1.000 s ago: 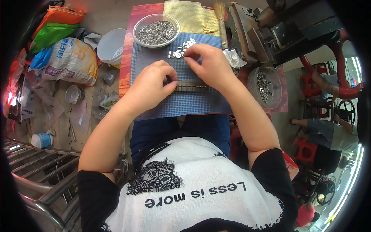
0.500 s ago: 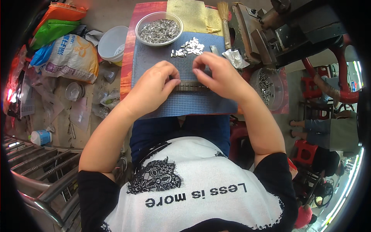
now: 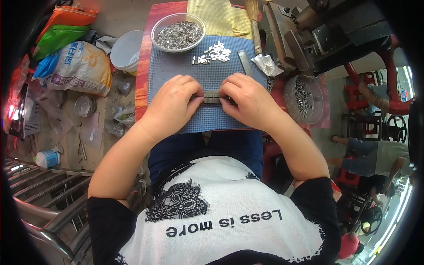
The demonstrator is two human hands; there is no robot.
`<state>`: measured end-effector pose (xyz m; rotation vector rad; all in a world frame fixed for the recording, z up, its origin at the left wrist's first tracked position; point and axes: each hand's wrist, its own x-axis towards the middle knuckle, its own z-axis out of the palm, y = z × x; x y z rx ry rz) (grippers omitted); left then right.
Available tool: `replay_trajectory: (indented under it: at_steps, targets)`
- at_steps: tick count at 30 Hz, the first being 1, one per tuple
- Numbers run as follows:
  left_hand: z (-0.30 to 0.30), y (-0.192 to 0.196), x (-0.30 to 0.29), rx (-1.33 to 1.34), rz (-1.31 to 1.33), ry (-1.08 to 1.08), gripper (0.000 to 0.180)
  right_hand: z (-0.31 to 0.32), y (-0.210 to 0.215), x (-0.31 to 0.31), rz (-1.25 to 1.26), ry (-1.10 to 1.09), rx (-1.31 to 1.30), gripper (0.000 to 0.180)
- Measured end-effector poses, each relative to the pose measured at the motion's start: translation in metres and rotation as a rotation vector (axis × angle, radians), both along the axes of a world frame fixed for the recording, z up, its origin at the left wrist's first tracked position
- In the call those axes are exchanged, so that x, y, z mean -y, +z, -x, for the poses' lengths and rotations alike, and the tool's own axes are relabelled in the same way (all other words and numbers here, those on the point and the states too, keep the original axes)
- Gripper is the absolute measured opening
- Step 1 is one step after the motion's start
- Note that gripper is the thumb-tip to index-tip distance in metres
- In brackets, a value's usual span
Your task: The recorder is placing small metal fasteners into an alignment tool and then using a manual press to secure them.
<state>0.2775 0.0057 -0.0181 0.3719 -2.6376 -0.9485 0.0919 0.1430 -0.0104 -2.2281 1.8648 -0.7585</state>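
A slotted metal bar (image 3: 211,96) lies crosswise over the blue textured mat (image 3: 176,70). My left hand (image 3: 176,100) has its fingers closed on the bar's left end. Around the right end, the fingers of my right hand (image 3: 246,99) are closed too; both ends are hidden by the hands. Just beyond them is a loose pile of small white oblong pieces (image 3: 218,52). A clear plastic bowl (image 3: 155,39) full of small silvery metal pieces (image 3: 179,35) stands at the far left of the mat. A flat metal strip (image 3: 244,62) lies beyond my right hand.
Crumpled white tissue (image 3: 267,65) and a straw brush (image 3: 254,22) lie to the right. Past them stands a dark metal machine (image 3: 296,44), with a clear tub (image 3: 319,104) of metal parts nearer. A white bucket (image 3: 121,55) stands left of the table. Another person (image 3: 375,157) is at far right.
My right hand has come down from above the bar and closed on its right end. The metal strip it partly covered is now exposed. My left hand stays at the left end.
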Motion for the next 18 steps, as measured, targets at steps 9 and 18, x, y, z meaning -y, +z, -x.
replay_trajectory:
  at_steps: [9,18]
  targets:
    - [0.019,-0.008,0.015,-0.122,-0.072,0.295,0.012,0.011,-0.007,0.040,0.057,-0.234,0.198,0.011]
    - [0.049,-0.025,0.031,-0.024,0.085,0.382,0.015,0.015,-0.032,0.080,0.183,-0.311,-0.117,0.019]
